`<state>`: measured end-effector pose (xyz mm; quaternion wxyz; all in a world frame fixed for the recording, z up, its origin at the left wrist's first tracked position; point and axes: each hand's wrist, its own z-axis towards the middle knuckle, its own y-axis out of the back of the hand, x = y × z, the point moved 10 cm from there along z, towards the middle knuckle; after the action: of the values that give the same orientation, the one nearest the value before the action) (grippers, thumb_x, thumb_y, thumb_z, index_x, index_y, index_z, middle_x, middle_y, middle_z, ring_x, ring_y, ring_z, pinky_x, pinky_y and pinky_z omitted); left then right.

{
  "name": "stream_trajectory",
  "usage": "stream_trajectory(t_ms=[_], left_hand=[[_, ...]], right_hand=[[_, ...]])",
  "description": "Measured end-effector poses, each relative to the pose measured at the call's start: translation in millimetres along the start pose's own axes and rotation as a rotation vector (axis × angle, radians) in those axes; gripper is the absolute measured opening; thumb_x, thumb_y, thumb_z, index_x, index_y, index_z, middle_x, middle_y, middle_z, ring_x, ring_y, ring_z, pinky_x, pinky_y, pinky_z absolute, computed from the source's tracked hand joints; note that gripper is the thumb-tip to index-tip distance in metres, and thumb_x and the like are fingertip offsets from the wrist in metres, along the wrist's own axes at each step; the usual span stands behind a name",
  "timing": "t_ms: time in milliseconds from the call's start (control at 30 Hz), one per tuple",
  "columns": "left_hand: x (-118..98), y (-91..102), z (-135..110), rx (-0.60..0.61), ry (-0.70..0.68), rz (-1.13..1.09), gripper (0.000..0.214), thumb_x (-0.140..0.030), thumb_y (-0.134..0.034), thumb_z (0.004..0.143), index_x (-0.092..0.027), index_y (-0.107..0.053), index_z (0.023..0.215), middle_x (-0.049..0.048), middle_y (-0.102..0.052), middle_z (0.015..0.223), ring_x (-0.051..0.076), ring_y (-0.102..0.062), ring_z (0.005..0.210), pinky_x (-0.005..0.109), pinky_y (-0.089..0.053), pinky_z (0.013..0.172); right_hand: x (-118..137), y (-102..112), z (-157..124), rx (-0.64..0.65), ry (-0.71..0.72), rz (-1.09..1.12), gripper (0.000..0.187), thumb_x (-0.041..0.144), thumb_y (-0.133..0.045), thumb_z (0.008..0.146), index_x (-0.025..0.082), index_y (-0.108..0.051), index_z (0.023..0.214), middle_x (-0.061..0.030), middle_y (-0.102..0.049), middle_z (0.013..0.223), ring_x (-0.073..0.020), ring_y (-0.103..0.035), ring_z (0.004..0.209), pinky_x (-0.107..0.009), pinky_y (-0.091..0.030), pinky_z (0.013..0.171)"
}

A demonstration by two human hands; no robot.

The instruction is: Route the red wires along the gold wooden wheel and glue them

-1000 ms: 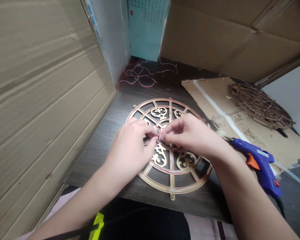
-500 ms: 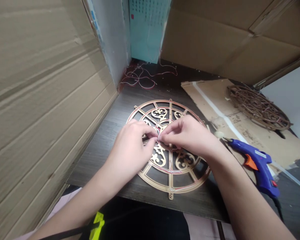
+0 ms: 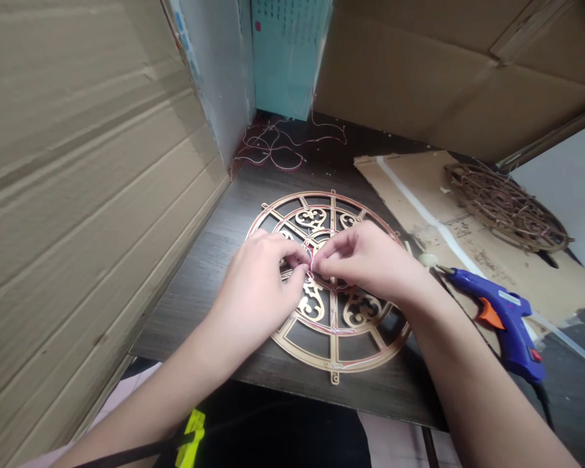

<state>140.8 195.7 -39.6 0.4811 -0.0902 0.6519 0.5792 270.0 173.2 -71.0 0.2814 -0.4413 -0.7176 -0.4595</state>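
Both hands [image 3: 257, 279] pinching wire [image 3: 312, 261] nr ctr, rnd frame [image 3: 334, 344].

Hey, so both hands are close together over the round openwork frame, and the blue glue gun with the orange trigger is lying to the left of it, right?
No, the side is wrong: in the head view, the blue glue gun with the orange trigger lies to the right of the round openwork frame.
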Motion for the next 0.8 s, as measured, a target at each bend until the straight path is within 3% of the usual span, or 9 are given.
stream_trajectory(t_ms=[433, 800], left_hand=[[5.6, -0.1, -0.2, 0.011, 0.06, -0.022, 0.016, -0.009, -0.074, 0.084, -0.023, -0.08, 0.085, -0.0039, -0.077, 0.089, 0.02, -0.063, 0.094, 0.039, -0.05, 0.088], [3.3, -0.4, -1.6, 0.006, 0.017, 0.003, 0.016, -0.009, -0.073, 0.086, -0.024, -0.079, 0.089, -0.0038, -0.075, 0.091, 0.02, -0.062, 0.096, 0.038, -0.048, 0.088]], right_hand=[[-0.7, 1.2, -0.2, -0.042, 0.008, -0.035, 0.012, 0.022, -0.07, 0.069, 0.016, -0.079, 0.073, 0.0004, -0.066, 0.057, -0.0089, -0.048, 0.051, -0.022, -0.032, 0.046], [3.2, 3.7, -1.9, -0.125, 0.0, -0.119, 0.012, 0.027, -0.068, 0.071, 0.017, -0.069, 0.064, 0.0036, -0.059, 0.055, -0.009, -0.047, 0.052, -0.023, -0.031, 0.048]])
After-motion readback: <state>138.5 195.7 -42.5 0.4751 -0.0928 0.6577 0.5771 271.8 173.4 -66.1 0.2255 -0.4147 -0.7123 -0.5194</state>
